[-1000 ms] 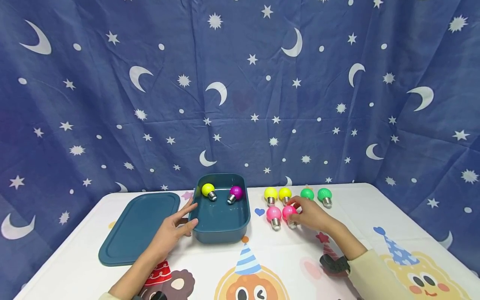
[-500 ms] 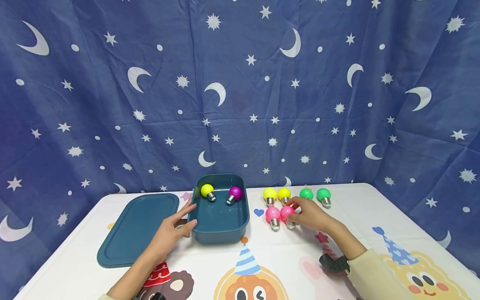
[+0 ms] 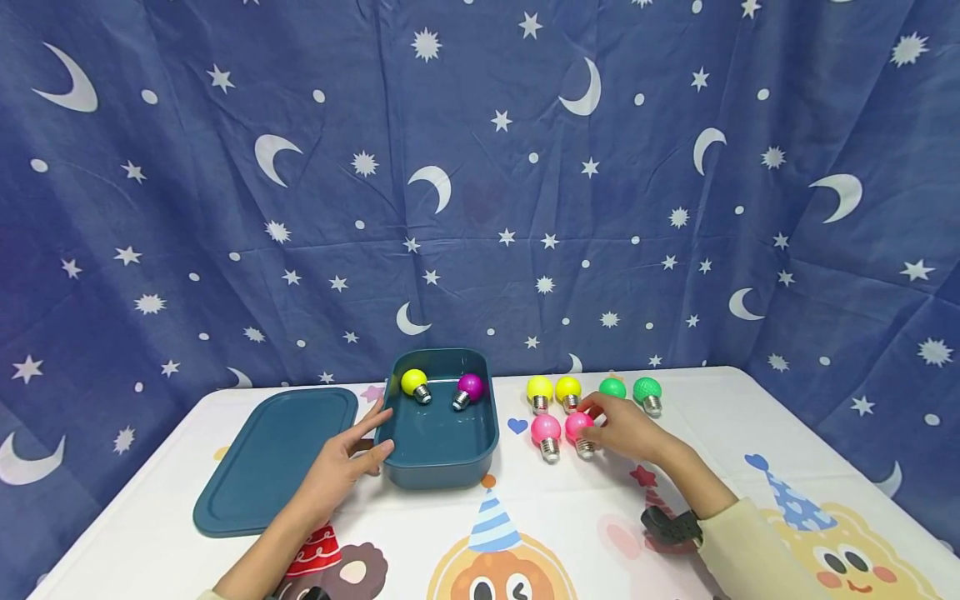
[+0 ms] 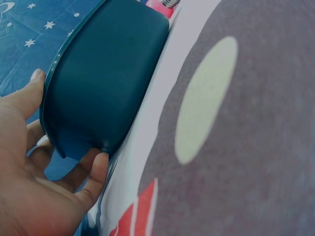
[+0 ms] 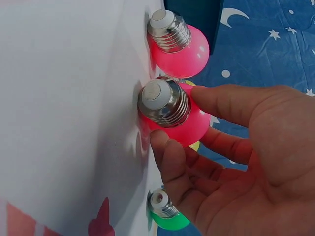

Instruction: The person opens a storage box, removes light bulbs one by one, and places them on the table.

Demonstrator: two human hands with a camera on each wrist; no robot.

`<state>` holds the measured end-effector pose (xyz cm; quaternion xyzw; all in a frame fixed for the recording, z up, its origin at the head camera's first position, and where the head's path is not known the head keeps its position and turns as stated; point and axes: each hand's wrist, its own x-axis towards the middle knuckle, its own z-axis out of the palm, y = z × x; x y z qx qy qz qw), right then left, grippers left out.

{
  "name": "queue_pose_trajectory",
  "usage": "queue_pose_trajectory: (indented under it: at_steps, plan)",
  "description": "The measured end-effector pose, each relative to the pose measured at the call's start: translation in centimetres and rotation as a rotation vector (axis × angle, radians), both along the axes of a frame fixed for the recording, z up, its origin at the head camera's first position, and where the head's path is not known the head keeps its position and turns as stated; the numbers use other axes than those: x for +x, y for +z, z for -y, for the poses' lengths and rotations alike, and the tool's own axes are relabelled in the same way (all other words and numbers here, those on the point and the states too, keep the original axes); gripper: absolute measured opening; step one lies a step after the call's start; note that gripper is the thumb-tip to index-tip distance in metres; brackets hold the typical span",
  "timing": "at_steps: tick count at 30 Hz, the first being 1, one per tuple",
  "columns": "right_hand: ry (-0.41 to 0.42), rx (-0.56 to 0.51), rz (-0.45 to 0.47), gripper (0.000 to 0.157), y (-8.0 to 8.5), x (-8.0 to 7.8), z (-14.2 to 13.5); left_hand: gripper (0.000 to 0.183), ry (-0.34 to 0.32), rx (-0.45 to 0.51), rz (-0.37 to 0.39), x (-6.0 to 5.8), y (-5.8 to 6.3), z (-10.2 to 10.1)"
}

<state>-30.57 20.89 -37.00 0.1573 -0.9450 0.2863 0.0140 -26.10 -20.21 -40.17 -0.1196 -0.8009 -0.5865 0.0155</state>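
My right hand pinches a pink light bulb between thumb and fingers, its silver screw base toward the near side. Just left of it lies a second pink bulb. At the left wall of a dark teal container, my left hand grips the side, thumb at the rim and fingers low against the wall. Inside that container are a yellow bulb and a purple bulb. The left wrist view shows the container's outer wall, not its contents.
Two yellow bulbs stand behind the pink ones, with two green bulbs to their right. A flat teal lid lies left of the container. A starry blue curtain hangs behind the table's back edge.
The held pink bulb first shifted left toward the other pink bulb, then slightly right again, leaving a small gap. My left hand and the container stay in place.
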Motion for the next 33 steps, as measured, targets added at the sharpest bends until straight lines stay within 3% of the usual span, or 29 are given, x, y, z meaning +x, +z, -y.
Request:
queue_pose_trajectory:
  at_steps: [20, 33]
  plan:
    - [0.013, -0.009, 0.0, 0.036, 0.2, 0.0, 0.0, 0.055, -0.004, 0.005, -0.004, 0.1, 0.1, 0.0]
    - [0.016, 0.008, -0.1, 0.039, 2.7, 0.2, 0.6, 0.053, -0.026, 0.027, -0.006, 0.1, 0.2, 0.1]
